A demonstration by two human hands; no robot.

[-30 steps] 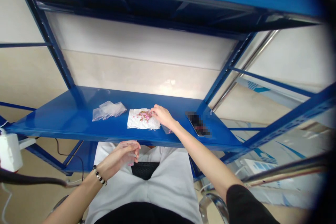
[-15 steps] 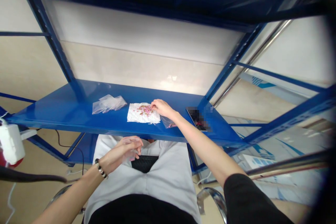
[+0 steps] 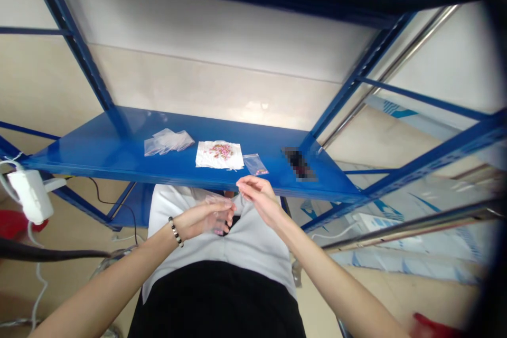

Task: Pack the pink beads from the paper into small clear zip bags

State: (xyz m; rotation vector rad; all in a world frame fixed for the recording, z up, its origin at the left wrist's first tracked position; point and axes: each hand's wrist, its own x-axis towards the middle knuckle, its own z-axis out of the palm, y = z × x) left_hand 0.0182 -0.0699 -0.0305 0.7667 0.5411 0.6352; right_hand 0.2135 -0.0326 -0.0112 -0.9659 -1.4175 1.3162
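Clear bag (image 3: pixel 215 219) is gripped in the left hand (image 3: pixel 204 216), between the curled fingers and thumb, in front of the near edge of the blue shelf (image 3: pixel 130 148) and above the lap. Pink pieces (image 3: pixel 219 232) show at the lower end of this bag. The right hand (image 3: pixel 238 185) is just beside the left hand, to its right, at the near edge in view; thumb and fingertips are drawn together, and whether a small part is held between them cannot be told. White paper (image 3: pixel 203 161) lies flat on the shelf, beyond both hands, close to the near edge. Pink and gold beads (image 3: pixel 222 151) are spread loose on the paper, well apart from the left hand. A small bag (image 3: pixel 251 161) with beads in its near end lies just beside the right edge of the paper, directly beyond the right hand. Loosely stacked flat bags (image 3: pixel 169 141) lie near the left edge of the paper. A dark, pixelated object (image 3: pixel 299 163) is positioned toward the right end of the shelf.
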